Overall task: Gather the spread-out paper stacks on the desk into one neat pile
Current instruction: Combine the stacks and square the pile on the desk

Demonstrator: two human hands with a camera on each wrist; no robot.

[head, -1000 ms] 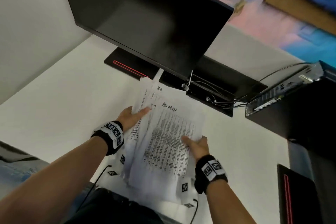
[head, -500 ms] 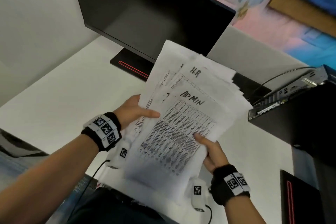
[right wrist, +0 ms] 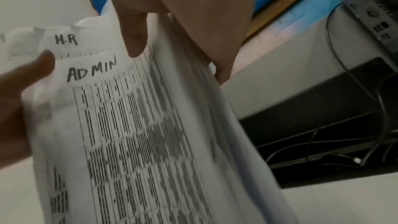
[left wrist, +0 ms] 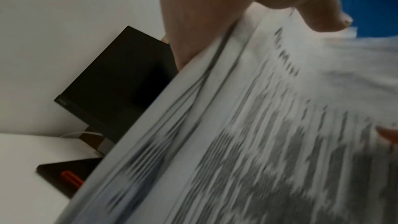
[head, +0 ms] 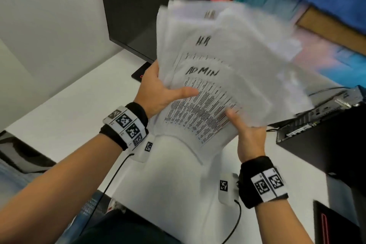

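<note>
A thick, fanned bundle of printed sheets point(head: 217, 77) stands nearly upright in the air above the white desk point(head: 65, 109). The front sheet is marked ADMIN, one behind it HR. My left hand point(head: 158, 93) grips the bundle's left edge, thumb across the front. My right hand point(head: 245, 130) holds the lower right edge, thumb on the printed table. In the left wrist view the paper edges point(left wrist: 215, 125) fill the frame under my left thumb point(left wrist: 312, 9). The right wrist view shows the ADMIN sheet point(right wrist: 129, 125) pinched by my right thumb point(right wrist: 133, 37); the fingers behind are hidden.
A black monitor point(head: 138, 12) stands behind the papers, its base point(head: 139, 72) on the desk. A computer case point(head: 324, 121) with cables sits at the right. A black device with a red stripe point(head: 334, 224) lies at the lower right.
Both hands have lifted the bundle off the desk and tipped it up toward vertical. The sheets now rise in front of the monitor, and the top edges blur with motion.
</note>
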